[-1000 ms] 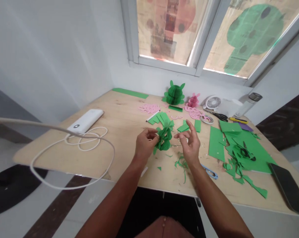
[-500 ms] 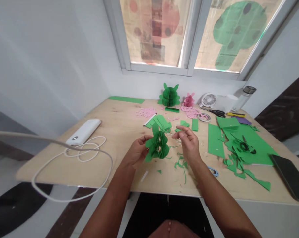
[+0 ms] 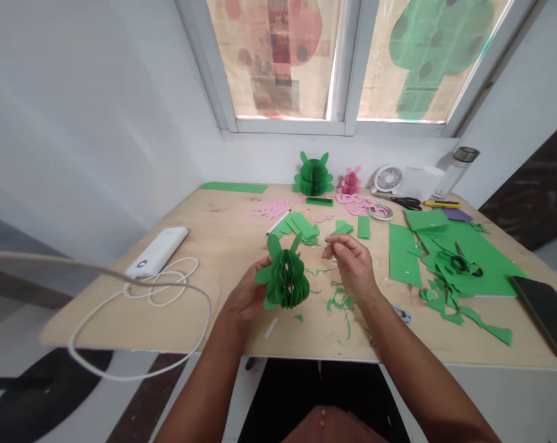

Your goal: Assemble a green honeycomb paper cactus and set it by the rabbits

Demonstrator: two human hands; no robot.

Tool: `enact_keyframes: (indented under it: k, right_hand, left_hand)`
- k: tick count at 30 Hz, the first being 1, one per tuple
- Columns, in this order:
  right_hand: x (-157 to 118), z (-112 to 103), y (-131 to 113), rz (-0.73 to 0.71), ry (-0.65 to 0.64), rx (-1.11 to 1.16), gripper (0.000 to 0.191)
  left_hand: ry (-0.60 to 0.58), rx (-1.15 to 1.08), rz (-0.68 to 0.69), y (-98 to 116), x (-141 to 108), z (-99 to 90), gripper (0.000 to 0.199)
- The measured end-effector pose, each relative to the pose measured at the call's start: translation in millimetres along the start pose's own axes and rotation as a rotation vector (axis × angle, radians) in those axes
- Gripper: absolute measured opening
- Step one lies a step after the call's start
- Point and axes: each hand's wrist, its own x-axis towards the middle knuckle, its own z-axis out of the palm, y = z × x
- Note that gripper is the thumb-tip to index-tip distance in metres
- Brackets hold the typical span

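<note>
My left hand (image 3: 249, 289) is closed around the left side of a green folded-paper figure (image 3: 288, 280) with rounded layers and two ear-like tips, held above the table's front part. To its right, my right hand (image 3: 352, 261) hangs over the table, thumb and forefinger pressed together; whatever they pinch is too small to make out. Thin green paper scraps (image 3: 340, 301) lie below it. Green paper strips (image 3: 301, 226) and a white pen (image 3: 278, 223) rest behind the figure.
Against the wall stand a larger green figure (image 3: 313, 177), a pink one (image 3: 351, 181), a fan (image 3: 388, 179) and a bottle (image 3: 457, 169). Green sheets (image 3: 485, 258), scissors (image 3: 460, 263) and a phone (image 3: 543, 314) lie right. A power bank (image 3: 157, 251) and cable lie left.
The green figure has turned in my left hand, so both ear-like tips and its folded front show more. My right thumb and forefinger have come together. The view has shifted slightly.
</note>
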Motion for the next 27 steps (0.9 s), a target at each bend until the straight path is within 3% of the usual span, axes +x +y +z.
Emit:
enact_keyframes:
  k: [5, 10, 14, 20, 27]
  right_hand:
    - [-1, 1, -3, 0.025, -0.052, 0.021, 0.018]
    - [-2, 1, -5, 0.060, -0.107, 0.043, 0.020]
    - [-3, 0, -5, 0.087, -0.146, 0.096, 0.017]
    - [-5, 0, -5, 0.119, -0.190, 0.130, 0.014]
    - [-7, 5, -6, 0.098, -0.234, -0.005, 0.019]
  left_hand:
    - [-0.021, -0.109, -0.086, -4, -1, -8.4, 0.040]
    - [-0.032, -0.184, -0.105, -12, 1, -19.6, 0.041]
    - [-0.026, -0.194, -0.074, -14, 4, -17.4, 0.038]
    - [0.253, 0.014, 0.250, -13, 7, -5.8, 0.030]
    - [0.560, 0.599, 0.593, -17, 3, 3.5, 0.014]
